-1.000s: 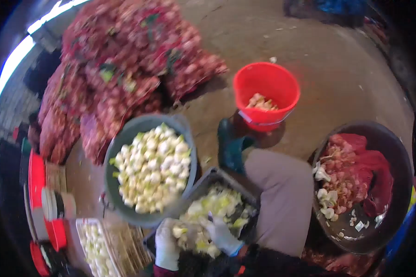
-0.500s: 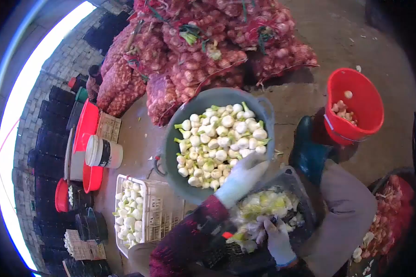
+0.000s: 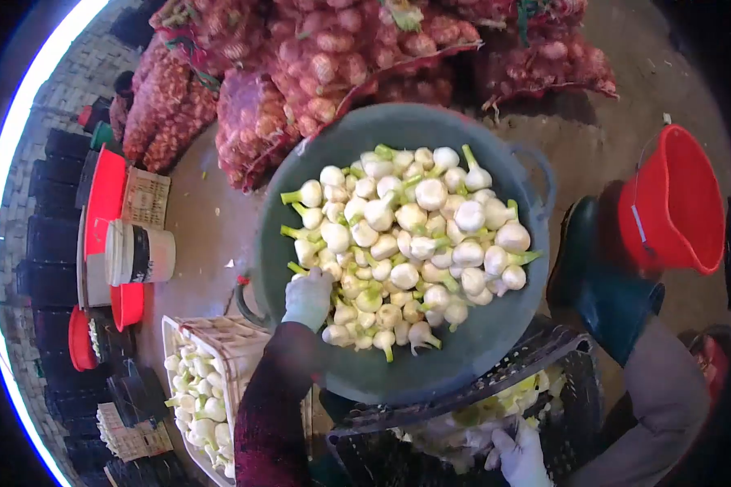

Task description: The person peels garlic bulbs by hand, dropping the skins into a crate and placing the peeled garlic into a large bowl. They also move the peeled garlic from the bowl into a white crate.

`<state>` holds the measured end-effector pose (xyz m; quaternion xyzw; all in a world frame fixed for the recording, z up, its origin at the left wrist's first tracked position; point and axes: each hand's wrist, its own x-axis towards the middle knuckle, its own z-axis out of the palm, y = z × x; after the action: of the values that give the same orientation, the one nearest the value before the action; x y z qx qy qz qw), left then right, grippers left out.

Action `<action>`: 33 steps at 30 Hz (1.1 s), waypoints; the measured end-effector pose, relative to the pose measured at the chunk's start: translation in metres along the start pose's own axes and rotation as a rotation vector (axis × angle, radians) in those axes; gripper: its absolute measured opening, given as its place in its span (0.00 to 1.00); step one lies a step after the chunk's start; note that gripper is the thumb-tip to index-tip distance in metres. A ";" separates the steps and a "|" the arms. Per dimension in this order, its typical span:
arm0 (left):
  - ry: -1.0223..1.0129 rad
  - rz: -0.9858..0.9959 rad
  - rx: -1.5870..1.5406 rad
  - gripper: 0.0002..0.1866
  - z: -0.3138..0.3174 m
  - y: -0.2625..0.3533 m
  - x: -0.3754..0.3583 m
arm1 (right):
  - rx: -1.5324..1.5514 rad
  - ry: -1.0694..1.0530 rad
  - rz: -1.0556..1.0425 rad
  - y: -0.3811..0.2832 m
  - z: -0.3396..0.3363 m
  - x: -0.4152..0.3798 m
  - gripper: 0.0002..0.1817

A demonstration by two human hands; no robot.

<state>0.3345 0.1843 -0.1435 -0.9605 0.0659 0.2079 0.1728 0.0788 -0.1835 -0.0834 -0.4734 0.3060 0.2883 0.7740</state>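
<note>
My left hand (image 3: 307,299), in a pale glove, reaches into the left side of a big grey-green tub (image 3: 398,381). Its fingers curl down on a garlic bulb at the edge of a heap of white garlic bulbs (image 3: 404,276) with green stem stubs. My right hand (image 3: 521,456), also gloved, is low over a black slatted crate (image 3: 455,399) that holds pale and green peelings (image 3: 471,428). Thumb and fingers are bent together there; what lies between them I cannot make out.
A white crate (image 3: 237,369) of peeled bulbs stands left of the tub. Full red mesh sacks (image 3: 325,69) are piled behind it. At right are a red bucket (image 3: 678,203) and my dark boot (image 3: 605,276). Red basins (image 3: 105,191) and a white bucket (image 3: 150,253) are at far left.
My left hand has moved from the tub's near right side to the bulbs at its left. My right hand stays over the peelings. The view has shifted, and the tub looks larger.
</note>
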 end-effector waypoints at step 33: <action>0.330 -0.473 -2.428 0.15 -0.082 0.199 -0.345 | -0.668 -0.036 -1.119 -0.007 0.028 -0.077 0.11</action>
<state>0.0142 -0.0121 0.0116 -0.5022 -0.3219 -0.0246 -0.8022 0.0395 -0.1731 -0.0118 -0.7713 -0.1057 -0.0707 0.6236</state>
